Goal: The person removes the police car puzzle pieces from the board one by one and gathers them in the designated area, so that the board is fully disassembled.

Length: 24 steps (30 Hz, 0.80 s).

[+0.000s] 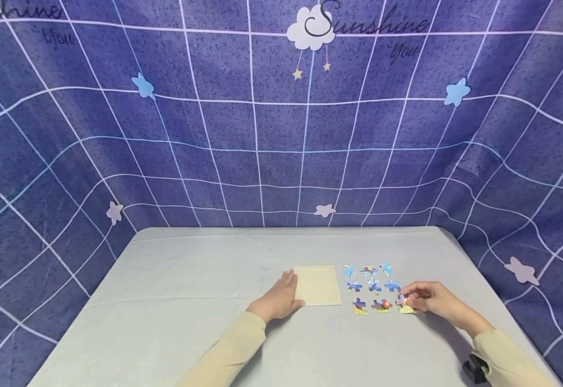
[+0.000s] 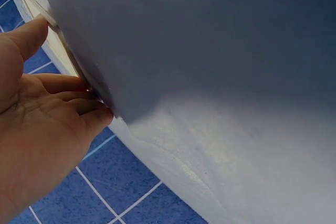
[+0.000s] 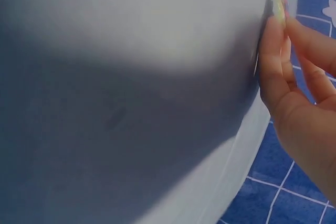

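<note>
In the head view a pale, square puzzle tray lies near the middle of the table. My left hand rests along its left side, fingers fairly straight and thumb by the lower corner; the left wrist view shows the thumb against the tray's edge. To the tray's right, several colourful jigsaw pieces lie spaced in rows. With thumb and fingers my right hand pinches the jigsaw piece at the lower right, partly hidden by the fingertips. In the right wrist view only that piece's edge shows.
A light grey cloth covers the table. Behind and beside it hangs a blue curtain with a white grid and stars. A small black device sits at the right wrist.
</note>
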Tool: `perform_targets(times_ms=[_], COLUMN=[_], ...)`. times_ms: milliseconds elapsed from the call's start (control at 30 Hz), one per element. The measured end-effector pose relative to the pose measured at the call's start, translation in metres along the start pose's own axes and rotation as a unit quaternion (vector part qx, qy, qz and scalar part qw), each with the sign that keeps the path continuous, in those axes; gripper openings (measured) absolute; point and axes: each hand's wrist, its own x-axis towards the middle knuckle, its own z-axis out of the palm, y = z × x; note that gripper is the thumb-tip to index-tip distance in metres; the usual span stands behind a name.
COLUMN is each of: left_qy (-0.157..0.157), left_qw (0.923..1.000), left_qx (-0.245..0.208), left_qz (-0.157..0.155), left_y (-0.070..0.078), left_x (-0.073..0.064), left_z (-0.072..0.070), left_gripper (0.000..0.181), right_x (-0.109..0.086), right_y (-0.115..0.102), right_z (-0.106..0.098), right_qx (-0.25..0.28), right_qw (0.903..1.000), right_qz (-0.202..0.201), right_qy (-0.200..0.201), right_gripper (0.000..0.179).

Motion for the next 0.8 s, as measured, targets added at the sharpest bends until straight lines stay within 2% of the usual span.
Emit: perform_targets(times_ms=[133, 333, 600, 700, 800], left_qy=[0.002, 0.001, 0.01, 0.02, 0.045], left_qw=[1.0, 1.0, 0.9999, 0.9997, 0.9985], left_qx=[0.0, -0.001, -0.004, -0.007, -0.011], left_qz=[0.002, 0.005, 0.011, 0.015, 0.027], left_y=[0.0, -0.001, -0.001, -0.003, -0.008], left_x=[0.0, 0.0, -0.001, -0.004, -0.01], left_z=[0.0, 0.002, 0.004, 0.004, 0.003], left_gripper=[0.078, 0.078, 0.078, 0.077, 0.074], right_x=[0.002, 0.006, 0.004, 0.001, -0.002], right_y=[0.002, 0.003, 0.002, 0.002, -0.003], right_z=[0.003, 0.005, 0.006, 0.008, 0.011], right_qx=[-0.027, -0.06, -0.071, -0.084, -0.108], right_qw=[0.9994, 0.9975, 0.9963, 0.9943, 0.9882], right_qz=[-0.012, 0.0, -0.003, -0.016, -0.036], right_qy=[0.016, 0.037, 0.048, 0.063, 0.102], right_gripper=[0.031, 0.021, 0.017, 0.015, 0.014])
